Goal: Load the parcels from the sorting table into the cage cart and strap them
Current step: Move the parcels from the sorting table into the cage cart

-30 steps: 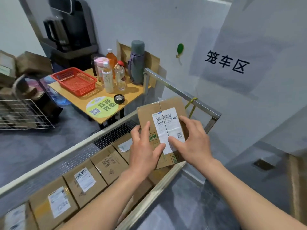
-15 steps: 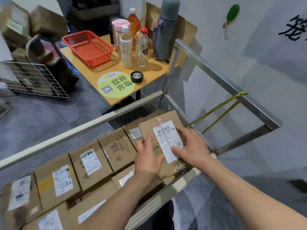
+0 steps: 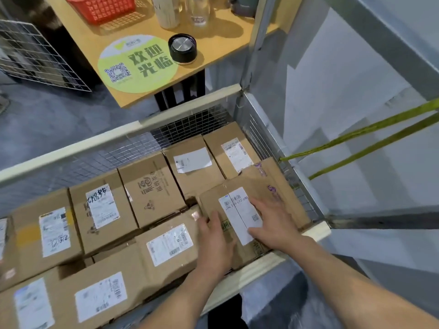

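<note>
A brown cardboard parcel [image 3: 237, 207] with a white barcode label lies in the near right corner of the cage cart [image 3: 114, 138], level with several other labelled parcels [image 3: 152, 188] packed in rows. My left hand [image 3: 215, 243] rests with straight fingers on the parcel's left edge. Flat on the label and the right part of the lid lies my right hand [image 3: 270, 224], fingers spread. A green strap [image 3: 356, 136] runs doubled from the cart's right mesh wall up to the right.
Behind the cart stands a small wooden table [image 3: 213, 53] with a green round sticker, a black lid [image 3: 182, 49], a red basket [image 3: 104, 8] and bottles. A wire grid [image 3: 40, 58] leans at far left. A grey wall borders the right.
Both hands have lowered the parcel from above the cart's rim down into the near right corner. The head has tilted down toward the cart.
</note>
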`<move>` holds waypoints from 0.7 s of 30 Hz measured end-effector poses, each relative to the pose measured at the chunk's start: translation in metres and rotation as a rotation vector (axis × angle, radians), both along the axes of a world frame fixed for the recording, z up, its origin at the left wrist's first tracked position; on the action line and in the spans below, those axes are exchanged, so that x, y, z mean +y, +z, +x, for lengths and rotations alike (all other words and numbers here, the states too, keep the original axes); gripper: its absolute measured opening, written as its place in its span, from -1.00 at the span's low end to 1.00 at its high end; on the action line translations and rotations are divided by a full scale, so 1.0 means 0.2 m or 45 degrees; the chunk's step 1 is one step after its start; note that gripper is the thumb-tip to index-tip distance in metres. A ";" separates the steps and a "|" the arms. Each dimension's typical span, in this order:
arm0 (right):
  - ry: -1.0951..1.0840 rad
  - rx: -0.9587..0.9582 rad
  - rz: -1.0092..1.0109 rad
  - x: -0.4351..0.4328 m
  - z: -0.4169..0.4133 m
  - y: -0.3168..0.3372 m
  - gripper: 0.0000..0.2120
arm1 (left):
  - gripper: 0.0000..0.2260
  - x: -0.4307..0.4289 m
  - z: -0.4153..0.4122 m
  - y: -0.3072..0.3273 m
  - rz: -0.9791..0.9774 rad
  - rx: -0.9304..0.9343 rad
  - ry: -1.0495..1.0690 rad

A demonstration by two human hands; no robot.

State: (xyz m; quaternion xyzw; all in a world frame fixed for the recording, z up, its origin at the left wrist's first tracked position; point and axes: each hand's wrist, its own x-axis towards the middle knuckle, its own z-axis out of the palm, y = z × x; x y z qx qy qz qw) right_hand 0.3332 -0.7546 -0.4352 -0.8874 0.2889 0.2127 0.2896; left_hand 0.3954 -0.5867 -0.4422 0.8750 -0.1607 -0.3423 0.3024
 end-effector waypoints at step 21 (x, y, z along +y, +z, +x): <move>0.102 0.163 -0.166 0.02 -0.03 -0.03 -0.20 | -0.17 0.00 0.13 -0.06 0.157 0.079 -0.350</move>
